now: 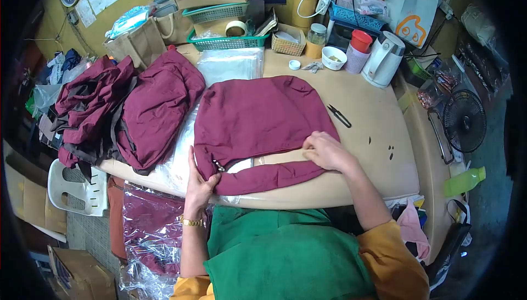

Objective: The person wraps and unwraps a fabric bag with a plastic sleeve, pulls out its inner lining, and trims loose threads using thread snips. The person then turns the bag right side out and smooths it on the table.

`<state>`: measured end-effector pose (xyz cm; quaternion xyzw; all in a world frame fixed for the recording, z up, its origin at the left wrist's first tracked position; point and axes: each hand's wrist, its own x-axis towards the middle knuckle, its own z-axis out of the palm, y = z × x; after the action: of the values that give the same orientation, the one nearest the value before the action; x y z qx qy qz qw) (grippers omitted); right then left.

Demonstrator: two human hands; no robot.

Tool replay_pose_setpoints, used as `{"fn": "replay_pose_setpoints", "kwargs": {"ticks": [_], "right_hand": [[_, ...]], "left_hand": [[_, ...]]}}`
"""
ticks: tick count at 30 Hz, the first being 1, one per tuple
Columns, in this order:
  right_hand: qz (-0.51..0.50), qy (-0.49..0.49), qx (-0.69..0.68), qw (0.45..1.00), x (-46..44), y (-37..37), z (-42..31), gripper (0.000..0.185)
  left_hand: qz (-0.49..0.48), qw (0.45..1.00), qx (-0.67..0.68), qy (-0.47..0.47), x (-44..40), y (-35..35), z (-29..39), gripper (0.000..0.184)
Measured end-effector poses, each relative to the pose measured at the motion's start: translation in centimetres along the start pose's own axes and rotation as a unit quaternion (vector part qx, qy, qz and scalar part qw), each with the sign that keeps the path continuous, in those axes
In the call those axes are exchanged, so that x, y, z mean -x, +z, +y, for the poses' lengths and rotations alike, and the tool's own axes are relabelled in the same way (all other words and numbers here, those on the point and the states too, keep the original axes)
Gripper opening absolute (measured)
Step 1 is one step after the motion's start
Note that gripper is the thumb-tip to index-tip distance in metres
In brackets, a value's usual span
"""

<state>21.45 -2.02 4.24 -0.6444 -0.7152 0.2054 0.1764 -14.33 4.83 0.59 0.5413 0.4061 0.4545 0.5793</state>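
Observation:
A maroon cloth item [258, 113], which looks like a bag or garment, lies flat on the table in front of me. A long padded band [263, 178] of the same cloth runs along its near side, with a narrow gap between the two. At the near left corner, my left hand [200, 182] grips the band's end, thumb up along the cloth. Beside its fingers shows a small shiny metallic piece [218, 166]. My right hand [328, 152] is closed at the near right corner, fingers curled on the cloth, fingertips partly hidden. Black thread snips [340, 116] lie right of the cloth.
More maroon cloth items [159, 108] are piled at the left, partly on clear plastic bags [230, 63]. Along the back stand green baskets [228, 42], a white bowl [334, 58], a lilac cup [357, 60] and a white kettle [384, 61]. A black fan [464, 120] is at the right.

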Motion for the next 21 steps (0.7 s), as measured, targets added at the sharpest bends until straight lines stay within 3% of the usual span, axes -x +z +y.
{"fn": "replay_pose_setpoints", "kwargs": {"ticks": [1,3,4,6,7,8,10,11,12,13,14,15,16,17,19,21], "right_hand": [[0.076,0.038,0.076,0.993,0.6,0.2,0.2,0.020],[0.103,0.048,0.109,0.988,1.8,-0.6,0.6,0.027],[0.134,0.057,0.142,0.979,2.4,-1.0,0.3,0.034],[0.156,0.038,0.135,0.978,2.4,-0.6,-0.9,0.039],[0.142,0.047,0.143,0.978,2.2,-0.2,-1.4,0.035],[0.126,0.055,0.150,0.979,2.1,0.1,-1.6,0.030],[0.133,0.060,0.151,0.978,2.6,0.0,-0.8,0.026],[0.143,0.069,0.156,0.975,2.9,-0.5,0.2,0.022],[0.155,0.078,0.161,0.972,3.1,-1.2,1.3,0.018],[0.104,0.063,0.118,0.985,3.9,-2.3,2.2,0.019],[0.012,0.073,-0.010,0.997,4.5,-5.1,1.2,0.022],[0.061,0.061,-0.111,0.990,4.3,-5.7,1.2,0.024],[0.110,0.048,-0.209,0.970,4.1,-6.3,1.4,0.028],[0.111,0.052,-0.208,0.970,3.2,-6.5,1.3,0.028],[0.319,-0.020,0.053,0.946,0.0,-6.2,0.6,0.033],[0.329,-0.067,0.097,0.937,-3.2,-4.8,2.5,0.034]], "left_hand": [[-0.031,0.996,-0.082,0.021,0.2,-0.7,0.3,0.104],[-0.052,0.966,-0.241,0.076,1.2,-1.2,1.0,0.106],[-0.055,0.966,-0.243,0.072,1.8,-0.6,2.4,0.106],[0.074,0.864,-0.488,0.102,2.3,1.4,4.9,0.101],[0.106,0.829,-0.515,0.189,2.1,2.0,4.7,0.086],[0.108,0.828,-0.517,0.187,1.8,1.8,4.1,0.086],[0.018,0.831,-0.544,0.117,1.1,0.6,2.3,0.064],[-0.004,0.837,-0.538,0.101,1.3,0.0,2.1,0.042],[-0.001,0.836,-0.538,0.104,1.8,-0.9,2.3,0.042],[-0.073,0.855,-0.504,0.097,2.6,-1.2,3.8,0.040],[-0.147,0.868,-0.467,0.088,2.9,-1.7,4.7,0.038],[-0.127,0.900,-0.405,0.101,2.5,-2.7,4.9,0.042],[-0.057,0.893,-0.436,0.099,2.0,-2.3,6.4,0.050],[-0.018,0.880,-0.448,0.159,0.6,-2.0,6.1,0.051],[0.029,0.871,-0.422,0.252,-3.0,-0.6,5.3,0.054],[0.049,0.875,-0.367,0.313,-6.7,1.9,4.6,0.051]]}}
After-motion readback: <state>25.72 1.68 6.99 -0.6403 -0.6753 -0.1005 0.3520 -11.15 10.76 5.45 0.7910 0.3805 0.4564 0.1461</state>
